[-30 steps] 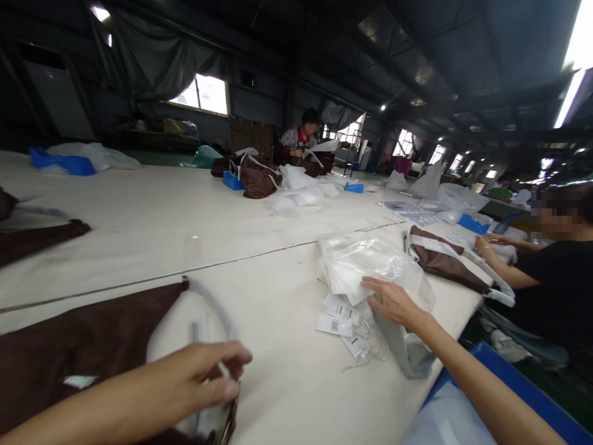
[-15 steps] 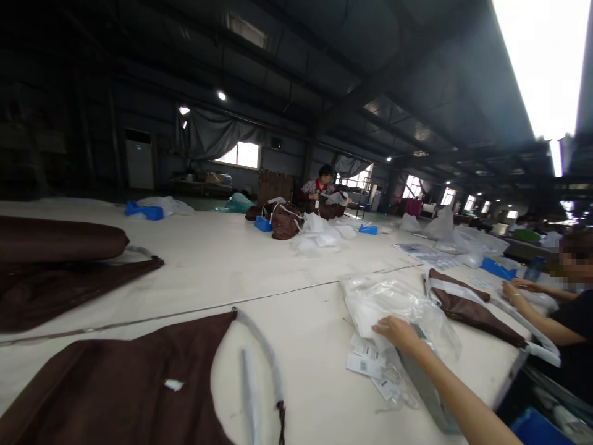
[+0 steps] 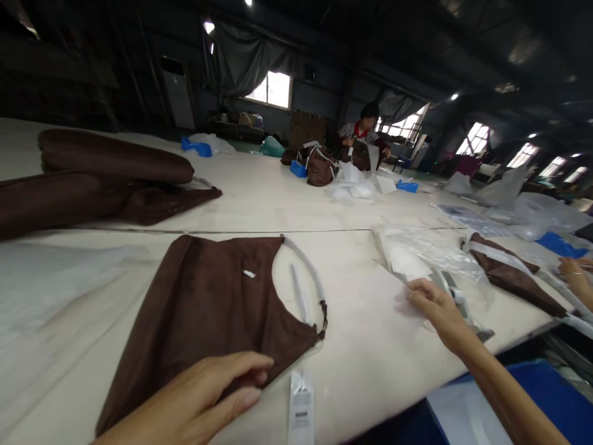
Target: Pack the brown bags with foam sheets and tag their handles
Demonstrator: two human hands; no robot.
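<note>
Nearest to us, our left hand (image 3: 250,378) hovers at the lower edge of one front brown bag (image 3: 217,303), its thumb and fingers parted in a loose curve with nothing seen between them; whether they touch the leather-like surface we cannot tell. One printed tag (image 3: 301,411) lies just beside, on the pale table (image 3: 361,383). The bag lies flat before us, one small white piece (image 3: 249,274) on its face and one pale-wrapped strap (image 3: 306,262) looping out to the right, with one pale strip (image 3: 299,293) inside the loop.

To the right, our right hand (image 3: 412,295) has its thumb and fingertips closed on the edge of one thin white sheet (image 3: 391,303), beside a heap of clear plastic (image 3: 417,244) and one grey object (image 3: 451,287). One blue bin (image 3: 546,389) sits below the table edge.

Beyond, we count two brown bags piled (image 3: 115,161) at left, behind a sheet of clear film (image 3: 55,290), and one wrapped brown bag (image 3: 514,278) at right, near a co-worker's hand (image 3: 577,278). Four blue pieces (image 3: 197,147) dot the table. At the far side, one person (image 3: 364,130) in a red collar handles a brown bag among white wrappings (image 3: 354,182).
</note>
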